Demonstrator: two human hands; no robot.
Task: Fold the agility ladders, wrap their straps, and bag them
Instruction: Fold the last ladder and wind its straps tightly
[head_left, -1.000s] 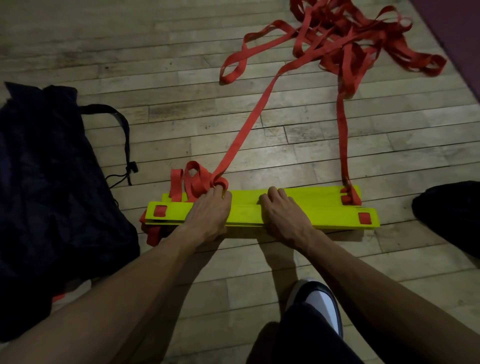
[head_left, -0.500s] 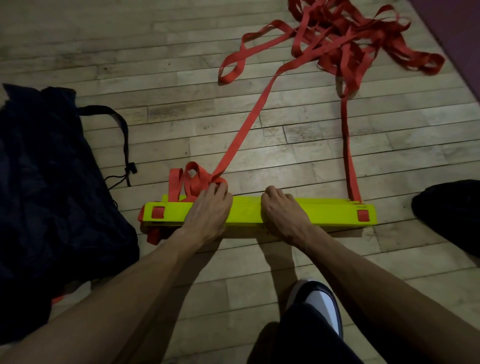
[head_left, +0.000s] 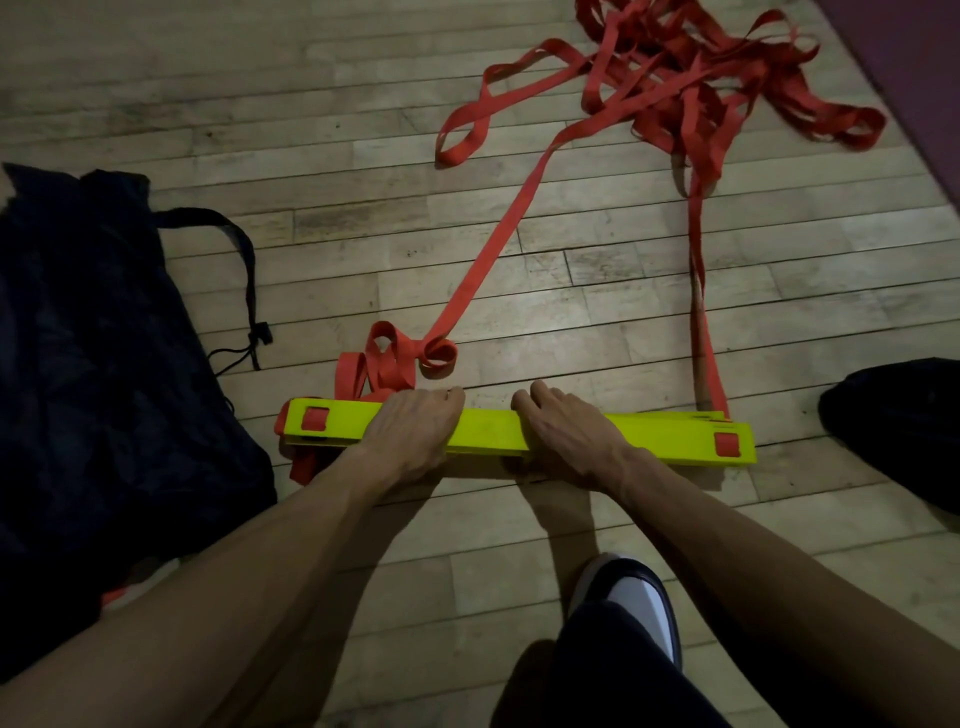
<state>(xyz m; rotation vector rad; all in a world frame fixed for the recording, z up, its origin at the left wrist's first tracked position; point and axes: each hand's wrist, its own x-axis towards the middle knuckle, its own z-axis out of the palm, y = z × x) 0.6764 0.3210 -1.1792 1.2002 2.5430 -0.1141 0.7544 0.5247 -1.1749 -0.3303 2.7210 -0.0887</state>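
From the head view I see my left hand (head_left: 410, 434) and right hand (head_left: 569, 434) side by side, fingers curled over the far edge of the stacked yellow rungs (head_left: 488, 434) on the floor (head_left: 571, 270). Red straps (head_left: 675, 98) trail beyond them; the black bag (head_left: 104, 364) lies left.

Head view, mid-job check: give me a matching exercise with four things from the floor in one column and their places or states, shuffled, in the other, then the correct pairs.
Things:
1. yellow rung stack
2. red strap pile
3. black bag
4. shoe

Places or states:
A. lies at the far left, drawcord trailing on the floor
B. tangled loose at the top right
C. under both the left hand and the right hand
D. near the bottom edge, black and white

Pairs: 1-C, 2-B, 3-A, 4-D
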